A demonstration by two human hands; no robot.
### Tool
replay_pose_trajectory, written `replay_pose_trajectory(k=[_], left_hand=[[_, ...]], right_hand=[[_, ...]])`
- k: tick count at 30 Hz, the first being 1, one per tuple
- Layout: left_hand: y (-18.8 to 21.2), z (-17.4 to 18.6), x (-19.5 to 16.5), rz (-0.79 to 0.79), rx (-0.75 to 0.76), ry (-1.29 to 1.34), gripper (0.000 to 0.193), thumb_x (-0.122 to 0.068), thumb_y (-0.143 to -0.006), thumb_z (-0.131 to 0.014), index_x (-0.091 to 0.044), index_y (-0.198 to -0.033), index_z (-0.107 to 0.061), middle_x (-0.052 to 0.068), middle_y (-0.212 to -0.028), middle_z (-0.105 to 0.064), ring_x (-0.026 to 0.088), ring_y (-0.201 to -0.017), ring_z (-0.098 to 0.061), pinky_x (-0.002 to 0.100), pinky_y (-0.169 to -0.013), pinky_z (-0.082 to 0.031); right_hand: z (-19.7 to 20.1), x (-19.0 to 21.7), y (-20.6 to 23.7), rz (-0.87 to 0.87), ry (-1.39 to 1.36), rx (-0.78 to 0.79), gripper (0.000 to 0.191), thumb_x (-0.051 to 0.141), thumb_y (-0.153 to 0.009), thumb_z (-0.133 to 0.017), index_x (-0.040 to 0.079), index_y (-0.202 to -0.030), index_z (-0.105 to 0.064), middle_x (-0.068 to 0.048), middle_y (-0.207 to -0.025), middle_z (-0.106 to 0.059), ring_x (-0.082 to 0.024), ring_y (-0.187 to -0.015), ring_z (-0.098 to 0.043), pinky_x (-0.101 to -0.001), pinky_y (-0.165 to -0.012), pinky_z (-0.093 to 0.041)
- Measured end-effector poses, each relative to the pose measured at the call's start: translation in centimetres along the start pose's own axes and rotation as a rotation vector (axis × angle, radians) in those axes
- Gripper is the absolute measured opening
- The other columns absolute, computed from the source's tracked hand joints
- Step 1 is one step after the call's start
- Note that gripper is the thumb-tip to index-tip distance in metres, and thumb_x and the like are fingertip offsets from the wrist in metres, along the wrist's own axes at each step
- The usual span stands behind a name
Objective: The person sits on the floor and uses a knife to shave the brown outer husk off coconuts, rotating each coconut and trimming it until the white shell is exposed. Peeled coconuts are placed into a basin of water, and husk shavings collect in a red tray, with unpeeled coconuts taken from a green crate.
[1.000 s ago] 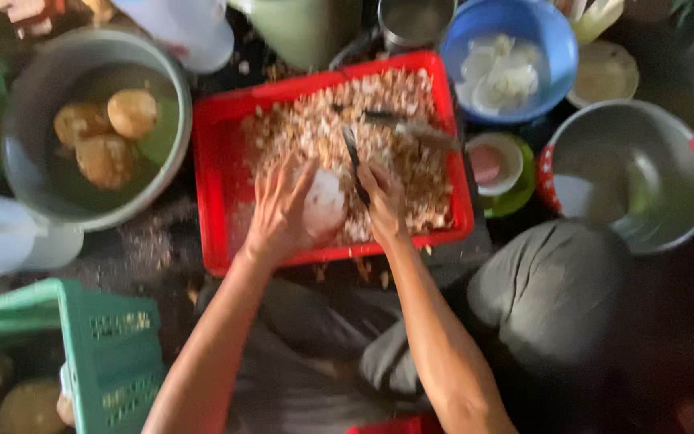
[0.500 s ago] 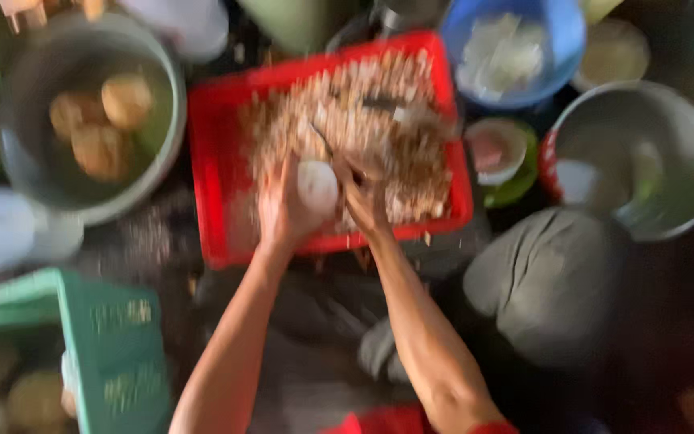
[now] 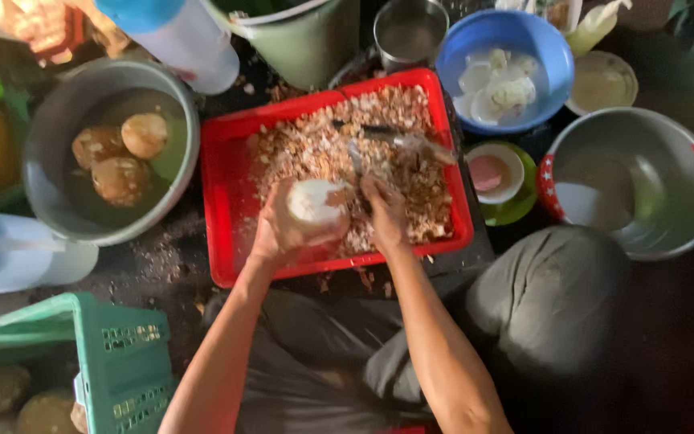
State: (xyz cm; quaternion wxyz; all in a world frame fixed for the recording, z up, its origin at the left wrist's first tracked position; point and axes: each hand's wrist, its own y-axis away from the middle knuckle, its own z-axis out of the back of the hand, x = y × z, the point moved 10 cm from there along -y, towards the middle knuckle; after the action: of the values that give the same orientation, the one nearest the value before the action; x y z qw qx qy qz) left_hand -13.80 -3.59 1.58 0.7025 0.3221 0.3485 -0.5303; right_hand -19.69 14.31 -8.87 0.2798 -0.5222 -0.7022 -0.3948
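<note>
My left hand [image 3: 276,233] cups a round, partly peeled coconut [image 3: 316,205], white on top, over the red tray [image 3: 226,201]. My right hand [image 3: 387,210] grips a small knife [image 3: 357,161] whose blade points away from me, right beside the coconut. The tray is full of brown and white coconut shavings [image 3: 323,145]. A second metal tool [image 3: 399,138] lies across the shavings at the tray's far side.
A grey basin [image 3: 50,201] at left holds three brown coconuts [image 3: 118,181] in water. A blue bowl [image 3: 540,48] of white coconut pieces stands at the back right, a metal basin [image 3: 676,233] at right, a green crate [image 3: 114,354] at lower left.
Both hands stay over the tray with the coconut. The coconut has turned a little in my left hand, and the view has shifted slightly.
</note>
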Motion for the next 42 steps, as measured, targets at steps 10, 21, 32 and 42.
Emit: replay_pose_trajectory(k=[10,21,32,42], left_hand=[[0.6,-0.6,-3.1,-0.27,-0.245,-0.381,0.086,-0.035,-0.053,-0.095,0.0,-0.122,-0.057,0.025,-0.114,-0.063,0.044,-0.106,-0.061,0.052,-0.087,-0.053],[0.4,-0.3,-1.3,-0.135,-0.264,-0.277,0.078,-0.041,-0.061,-0.091,-0.009,-0.124,-0.06,0.021,-0.111,-0.066,0.04,-0.1,-0.067,0.05,-0.083,-0.055],[0.0,-0.3,0.8,0.057,-0.078,0.014,0.074,-0.038,-0.061,-0.094,-0.012,-0.125,-0.066,0.013,-0.113,-0.077,0.023,-0.103,-0.074,0.039,-0.092,-0.06],[0.9,-0.5,-1.6,-0.079,-0.255,-0.198,0.062,-0.037,-0.071,-0.087,-0.009,-0.121,-0.064,0.017,-0.11,-0.071,0.033,-0.099,-0.07,0.046,-0.086,-0.058]], right_hand=[[-6.4,7.0,2.6,0.739,0.869,0.205,0.011,0.016,-0.091,-0.074,0.009,-0.098,-0.08,-0.013,-0.103,-0.074,-0.024,-0.094,-0.071,-0.0349,-0.082,-0.057],[-3.9,4.2,1.6,0.453,0.438,0.166,0.017,0.014,-0.106,-0.068,-0.003,-0.103,-0.073,-0.001,-0.08,-0.06,-0.01,-0.074,-0.054,-0.0313,-0.065,-0.043],[-2.6,0.7,-0.6,0.116,0.368,0.169,0.026,0.023,-0.101,-0.071,-0.002,-0.099,-0.075,0.001,-0.088,-0.069,-0.011,-0.082,-0.061,-0.0323,-0.072,-0.052],[-5.3,6.4,2.7,0.707,0.719,0.265,0.014,0.015,-0.098,-0.071,0.004,-0.102,-0.077,-0.007,-0.103,-0.072,-0.02,-0.103,-0.063,-0.0373,-0.092,-0.052]])
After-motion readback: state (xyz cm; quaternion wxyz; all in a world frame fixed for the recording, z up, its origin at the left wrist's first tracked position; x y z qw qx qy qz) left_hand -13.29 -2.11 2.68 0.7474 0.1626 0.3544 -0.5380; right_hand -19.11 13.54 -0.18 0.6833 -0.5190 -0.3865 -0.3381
